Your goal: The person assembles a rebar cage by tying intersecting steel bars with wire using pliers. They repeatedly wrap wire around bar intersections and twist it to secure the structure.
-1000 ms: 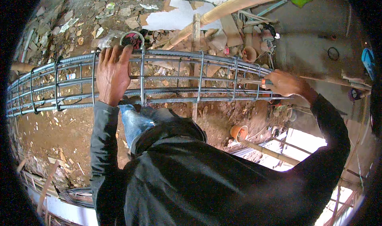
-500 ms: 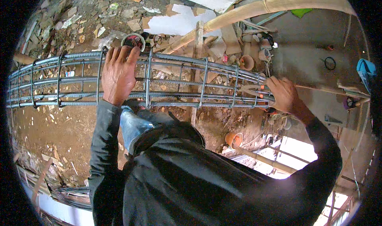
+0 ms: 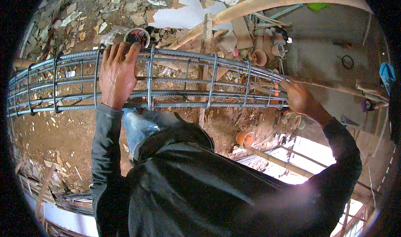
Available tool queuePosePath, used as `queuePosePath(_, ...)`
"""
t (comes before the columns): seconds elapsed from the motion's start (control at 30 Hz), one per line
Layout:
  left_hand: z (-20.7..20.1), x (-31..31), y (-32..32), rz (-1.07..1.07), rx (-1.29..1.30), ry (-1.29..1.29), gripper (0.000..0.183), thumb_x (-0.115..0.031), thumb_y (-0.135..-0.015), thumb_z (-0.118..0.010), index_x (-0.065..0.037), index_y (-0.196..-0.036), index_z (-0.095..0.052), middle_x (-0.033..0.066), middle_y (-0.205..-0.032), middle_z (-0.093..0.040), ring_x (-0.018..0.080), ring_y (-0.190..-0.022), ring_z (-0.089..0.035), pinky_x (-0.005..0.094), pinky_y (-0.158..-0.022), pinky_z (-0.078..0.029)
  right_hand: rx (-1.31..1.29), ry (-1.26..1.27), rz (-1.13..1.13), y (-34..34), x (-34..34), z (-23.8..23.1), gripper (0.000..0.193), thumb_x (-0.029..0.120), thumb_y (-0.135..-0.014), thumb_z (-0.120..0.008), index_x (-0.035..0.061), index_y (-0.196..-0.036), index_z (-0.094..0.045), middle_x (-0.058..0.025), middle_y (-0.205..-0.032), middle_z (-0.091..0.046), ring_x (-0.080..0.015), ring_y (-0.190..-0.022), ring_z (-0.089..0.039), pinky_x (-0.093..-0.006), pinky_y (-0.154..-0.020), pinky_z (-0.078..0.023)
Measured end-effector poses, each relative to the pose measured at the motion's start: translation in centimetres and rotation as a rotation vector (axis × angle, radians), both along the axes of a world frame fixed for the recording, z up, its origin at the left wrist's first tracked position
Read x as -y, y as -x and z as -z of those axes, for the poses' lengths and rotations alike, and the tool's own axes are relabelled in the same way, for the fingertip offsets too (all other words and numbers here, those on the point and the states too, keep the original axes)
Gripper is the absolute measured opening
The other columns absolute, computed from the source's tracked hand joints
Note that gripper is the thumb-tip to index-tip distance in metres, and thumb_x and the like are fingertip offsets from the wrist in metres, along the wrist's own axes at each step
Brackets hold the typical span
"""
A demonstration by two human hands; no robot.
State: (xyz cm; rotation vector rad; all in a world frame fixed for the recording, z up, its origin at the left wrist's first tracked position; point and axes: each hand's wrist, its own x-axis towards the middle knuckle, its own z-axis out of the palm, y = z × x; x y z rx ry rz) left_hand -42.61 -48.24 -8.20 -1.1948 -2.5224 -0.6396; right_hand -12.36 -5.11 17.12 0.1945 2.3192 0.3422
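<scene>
A long cage of ribbed steel rebar, tied with square stirrups, spans the view in front of me from left to right. My left hand lies across it left of the middle, fingers hooked over the top bar beside a stirrup. At the cage's right end my right hand is closed around pincers with orange on the handles. Their jaws point left between the bars. The palm side of each hand is hidden, and I cannot tell whether the right fingers also grip the bars.
A thick bamboo pole slants across the far side, near an upright wooden post. A round bucket stands just beyond the cage. An orange bucket lies tipped at near right. Rubble covers the far-left ground.
The cage has shifted slightly left and tilted, its left end a little nearer and its right end a little farther. My left hand has moved left with it; the right keeps its hold.
</scene>
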Motion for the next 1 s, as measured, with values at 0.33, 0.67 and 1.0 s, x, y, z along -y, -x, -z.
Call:
queuePosePath(0.33,0.2,0.2,-0.1,-0.044,-0.032,0.009,0.041,-0.005,-0.086,-0.066,-0.009,-0.127,-0.066,0.0135,-0.114,-0.067,0.0344,-0.114,-0.063,0.0484,-0.107,-0.049,0.721,0.213,0.875,8.3,-1.8,-0.8,0.050,0.026,-0.096,-0.084,0.0031,-0.137,-0.068,-0.0060,-0.088,-0.069,-0.0205,-0.075,-0.066,-0.0374,-0.067,-0.054)
queuePosePath(0.67,-0.1,0.2,0.0,-0.022,-0.024,0.025,0.043,-0.007,-0.089,-0.067,-0.009,-0.131,-0.064,0.0151,-0.115,-0.066,0.0372,-0.114,-0.063,0.0511,-0.108,-0.048,0.079,0.292,-0.220,3.7,0.4,-0.4,0.073,0.014,-0.082,-0.086,0.0005,-0.146,-0.053,-0.0167,-0.087,-0.071,-0.0342,-0.074,-0.070,-0.0405,-0.064,-0.056)
queuePosePath(1.0,0.1,0.2,-0.1,-0.042,-0.034,-0.021,0.038,-0.005,-0.087,-0.066,-0.010,-0.125,-0.065,0.0144,-0.117,-0.068,0.0358,-0.115,-0.064,0.0494,-0.109,-0.048,0.385,0.474,0.902,6.0,2.7,-1.5,0.062,0.013,-0.086,-0.085,0.0034,-0.139,-0.055,-0.0136,-0.096,-0.074,-0.0207,-0.068,-0.072,-0.0387,-0.057,-0.057)
